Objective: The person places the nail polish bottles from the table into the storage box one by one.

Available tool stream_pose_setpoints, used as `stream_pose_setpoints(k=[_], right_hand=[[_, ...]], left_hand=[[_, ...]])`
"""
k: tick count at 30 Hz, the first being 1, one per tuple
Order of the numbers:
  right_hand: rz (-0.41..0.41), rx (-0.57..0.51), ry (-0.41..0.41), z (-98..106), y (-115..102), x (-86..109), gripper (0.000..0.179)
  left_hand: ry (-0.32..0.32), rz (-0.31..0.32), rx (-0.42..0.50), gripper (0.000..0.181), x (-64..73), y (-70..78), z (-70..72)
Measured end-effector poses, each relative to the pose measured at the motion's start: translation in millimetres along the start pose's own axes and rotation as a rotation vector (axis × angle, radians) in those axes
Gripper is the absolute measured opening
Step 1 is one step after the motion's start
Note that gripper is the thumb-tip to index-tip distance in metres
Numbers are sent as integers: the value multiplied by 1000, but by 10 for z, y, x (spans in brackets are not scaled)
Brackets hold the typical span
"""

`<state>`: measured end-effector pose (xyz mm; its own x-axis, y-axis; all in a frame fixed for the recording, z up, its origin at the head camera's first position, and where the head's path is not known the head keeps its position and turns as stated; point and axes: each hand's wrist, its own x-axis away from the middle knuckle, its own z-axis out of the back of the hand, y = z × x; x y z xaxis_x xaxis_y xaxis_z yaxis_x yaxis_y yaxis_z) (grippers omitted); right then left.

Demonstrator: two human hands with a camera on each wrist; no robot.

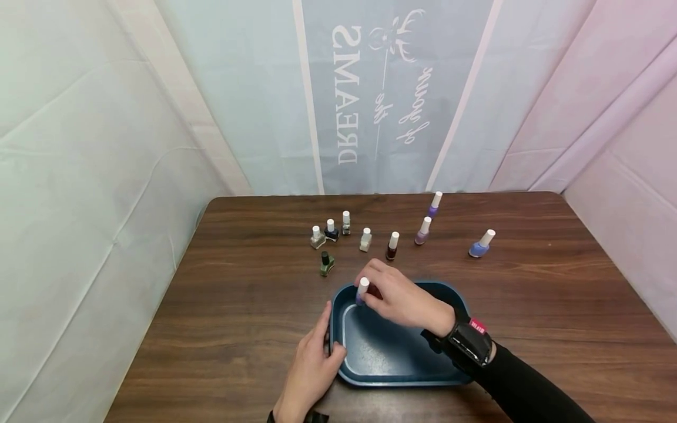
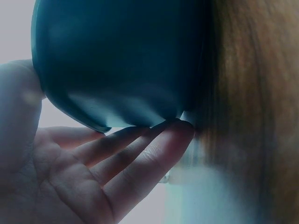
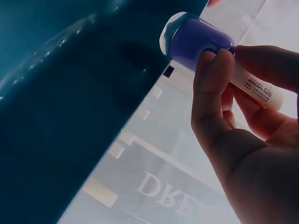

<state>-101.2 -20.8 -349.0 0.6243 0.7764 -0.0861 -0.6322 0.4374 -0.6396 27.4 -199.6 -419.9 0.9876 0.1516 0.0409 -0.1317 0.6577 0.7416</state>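
Observation:
A dark blue rectangular tray (image 1: 402, 385) sits on the table. My left hand (image 1: 312, 364) holds it at its left side, thumb over the rim and fingers against the outer wall (image 2: 117, 60). My right hand (image 1: 399, 296) pinches a nail polish bottle (image 1: 362, 289) by its white cap, above the tray's far left corner. In the right wrist view, this bottle (image 3: 198, 42) has purple polish and is tilted, with "026" printed on the cap. Whether its base touches the tray cannot be told.
Beyond the tray stand several more nail polish bottles: a green one with a dark cap (image 1: 327, 265), a dark red one (image 1: 392, 248), a mauve one (image 1: 422, 232), a purple one (image 1: 435, 205) and a blue one (image 1: 480, 245). A printed curtain (image 1: 264, 117) hangs behind the table.

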Motion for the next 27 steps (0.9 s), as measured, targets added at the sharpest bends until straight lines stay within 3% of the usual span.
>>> stream_pose_setpoints(k=[7,27], right_hand=[[-7,-18,-25,-46,6,-7,19],[-14,-7,-73,-251,51,-82,15]], left_hand=[[-31,28,24,74,-1,6,10],[-6,-20,9,74,-6,-17,19]])
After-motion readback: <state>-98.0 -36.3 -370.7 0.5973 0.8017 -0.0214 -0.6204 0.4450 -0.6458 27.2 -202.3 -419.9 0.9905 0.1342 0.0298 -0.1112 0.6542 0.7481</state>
